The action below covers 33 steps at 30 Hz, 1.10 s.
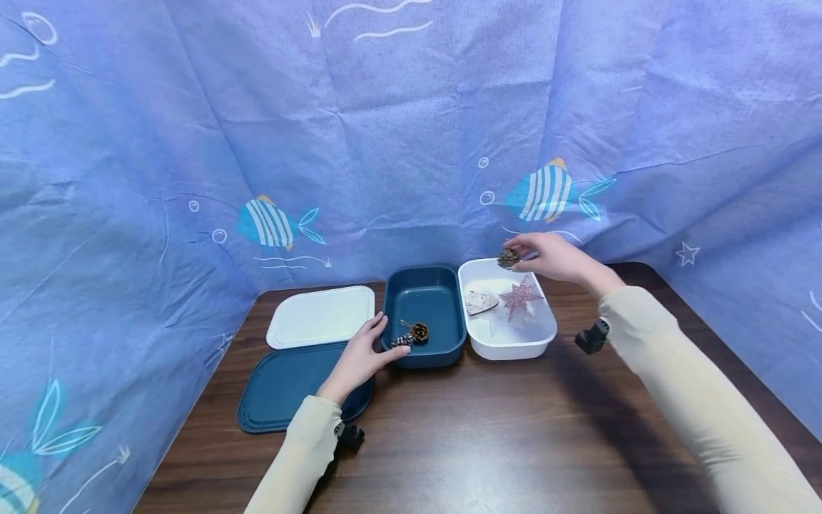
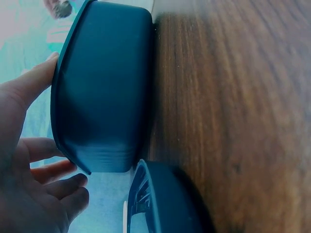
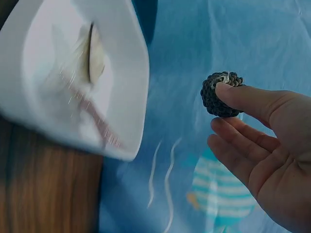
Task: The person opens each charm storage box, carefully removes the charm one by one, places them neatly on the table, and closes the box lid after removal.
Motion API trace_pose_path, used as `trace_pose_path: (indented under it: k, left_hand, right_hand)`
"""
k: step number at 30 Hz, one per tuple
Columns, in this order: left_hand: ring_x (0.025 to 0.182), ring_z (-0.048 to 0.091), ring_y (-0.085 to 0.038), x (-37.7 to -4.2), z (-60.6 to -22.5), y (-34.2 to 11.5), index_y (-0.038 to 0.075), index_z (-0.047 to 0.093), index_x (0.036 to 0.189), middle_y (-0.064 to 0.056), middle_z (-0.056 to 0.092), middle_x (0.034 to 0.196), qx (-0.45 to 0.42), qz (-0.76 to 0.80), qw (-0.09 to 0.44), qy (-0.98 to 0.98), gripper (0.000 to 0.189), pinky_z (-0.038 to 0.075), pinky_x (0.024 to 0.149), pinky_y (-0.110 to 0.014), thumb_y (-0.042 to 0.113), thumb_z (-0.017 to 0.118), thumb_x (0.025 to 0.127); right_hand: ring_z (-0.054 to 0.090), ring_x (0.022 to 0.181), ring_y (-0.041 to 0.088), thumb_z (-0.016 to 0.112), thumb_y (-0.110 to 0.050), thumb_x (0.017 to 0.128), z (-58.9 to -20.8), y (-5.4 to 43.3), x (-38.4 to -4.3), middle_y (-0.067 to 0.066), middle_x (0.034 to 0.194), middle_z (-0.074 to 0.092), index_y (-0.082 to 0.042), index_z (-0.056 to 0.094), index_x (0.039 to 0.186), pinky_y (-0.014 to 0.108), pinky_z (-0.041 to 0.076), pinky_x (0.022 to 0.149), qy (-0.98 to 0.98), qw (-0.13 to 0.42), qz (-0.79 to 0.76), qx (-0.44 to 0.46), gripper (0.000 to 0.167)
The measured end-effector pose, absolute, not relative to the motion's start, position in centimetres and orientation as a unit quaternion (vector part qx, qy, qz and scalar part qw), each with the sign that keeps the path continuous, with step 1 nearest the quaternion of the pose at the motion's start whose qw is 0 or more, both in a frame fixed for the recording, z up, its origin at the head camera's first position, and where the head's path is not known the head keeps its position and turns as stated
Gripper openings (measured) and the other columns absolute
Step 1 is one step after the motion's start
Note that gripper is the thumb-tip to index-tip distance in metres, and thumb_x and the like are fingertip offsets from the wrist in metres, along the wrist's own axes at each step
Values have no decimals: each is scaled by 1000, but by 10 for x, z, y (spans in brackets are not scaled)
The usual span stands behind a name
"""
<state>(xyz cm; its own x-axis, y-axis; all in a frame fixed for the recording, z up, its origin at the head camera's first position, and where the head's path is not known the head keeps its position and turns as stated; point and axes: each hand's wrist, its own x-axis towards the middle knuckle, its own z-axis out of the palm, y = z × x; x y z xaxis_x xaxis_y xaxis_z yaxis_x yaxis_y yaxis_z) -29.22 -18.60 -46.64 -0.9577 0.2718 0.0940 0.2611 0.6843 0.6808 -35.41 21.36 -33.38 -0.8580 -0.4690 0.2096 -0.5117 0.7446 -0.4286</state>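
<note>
The pinecone (image 1: 508,258) looks rough, the wooden table (image 1: 488,428) glossy.

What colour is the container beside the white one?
Dark blue-teal; the container shows best in the head view.

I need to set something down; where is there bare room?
Mainly the table in front of the teal box and white box, between the sleeves. The teal box's far half is bare too. It's crowded left of the teal box, where two lids lie.
</note>
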Motion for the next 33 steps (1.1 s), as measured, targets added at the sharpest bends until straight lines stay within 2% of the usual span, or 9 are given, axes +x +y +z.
trace_pose_path:
  k: [6,15,21,27,33]
  left_hand:
    - [150,25,-34,-294,-465,-186,4,36,156,-11,27,165,145,367,1,919,98,31,115,-57,62,72,85]
    - [150,24,-34,-290,-466,-185,6,36,156,-9,27,165,140,374,6,917,97,30,116,-57,60,73,85]
    - [150,25,-34,-291,-468,-187,6,36,156,-10,26,165,138,377,7,916,95,31,115,-58,58,74,85]
    - [150,25,-34,-292,-467,-187,6,37,156,-9,27,165,138,378,3,915,95,30,115,-58,57,75,85]
    - [150,24,-34,-291,-467,-186,6,37,156,-7,26,165,139,378,7,915,98,30,116,-58,61,73,84]
  right_hand:
    - [65,110,41,76,-11,90,-341,260,-340,25,118,68,5,62,130,57,48,98,-944,58,235,223,45]
    - [65,110,45,75,-12,91,-375,306,-329,29,119,67,10,59,131,59,48,96,-954,34,232,188,49]
    - [65,108,46,72,-7,91,-405,315,-331,29,115,68,14,58,130,59,49,95,-952,19,243,184,46]
    - [63,108,51,69,-5,92,-429,313,-333,35,121,62,17,56,130,59,50,94,-950,6,251,187,47]
    - [66,104,46,70,-3,88,-443,313,-333,34,117,65,17,58,129,58,51,91,-954,-11,234,189,46]
